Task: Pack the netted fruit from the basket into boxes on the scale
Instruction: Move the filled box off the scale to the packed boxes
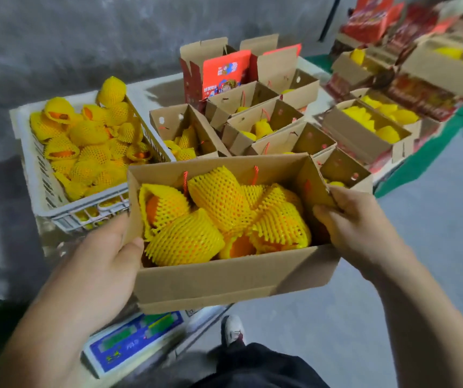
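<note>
I have both hands on the cardboard box (224, 273) at the centre of my view. My left hand (104, 261) grips its left end wall, thumb hooked over the rim and inside. My right hand (356, 219) grips the right end wall at about three o'clock, thumb over the top edge. The box is full of fruit (219, 217) in yellow foam nets, with orange skin showing through. Below the box, at seven o'clock, I can see the scale (135, 340) with its blue display panel; whether the box rests on it I cannot tell. The white basket (45, 197), at ten o'clock, holds a heap of netted fruit. More open boxes (264, 121) stand at twelve to two o'clock, some with fruit inside.
</note>
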The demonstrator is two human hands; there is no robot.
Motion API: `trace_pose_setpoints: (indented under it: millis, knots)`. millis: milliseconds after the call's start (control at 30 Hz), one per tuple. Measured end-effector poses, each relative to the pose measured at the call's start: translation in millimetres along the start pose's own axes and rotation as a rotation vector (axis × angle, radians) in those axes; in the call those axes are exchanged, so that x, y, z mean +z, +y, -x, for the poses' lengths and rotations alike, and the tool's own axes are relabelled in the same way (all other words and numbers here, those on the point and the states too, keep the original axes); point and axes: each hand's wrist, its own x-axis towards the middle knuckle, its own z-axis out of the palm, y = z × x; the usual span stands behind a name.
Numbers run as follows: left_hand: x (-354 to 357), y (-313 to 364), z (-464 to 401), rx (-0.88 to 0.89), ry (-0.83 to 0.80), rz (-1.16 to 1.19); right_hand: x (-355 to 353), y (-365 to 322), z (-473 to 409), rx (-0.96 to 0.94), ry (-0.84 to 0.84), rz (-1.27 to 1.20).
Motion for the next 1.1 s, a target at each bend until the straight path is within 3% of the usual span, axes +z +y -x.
trace_pose_setpoints:
  millis: [333,733,933,1100]
  knots:
    - [83.4,113.6,-40.8,0.141,-0.106,-0.037,-88.5,96.2,-34.5,0.096,0.105,-0.120]
    - [236.6,324.7,-132.4,0.257,-0.160,0.077,-275.8,246.3,-164.6,0.083,0.163,-0.123]
    - [284.5,417.0,-232.1,0.271,-0.203,0.002,-333.5,286.0,-240.4,0.132,0.110,-0.109]
    - [322.2,511.0,-355.7,0.463,-0.249,-0.104,-362.7,313.2,-310.8,0.305,0.249,-0.212]
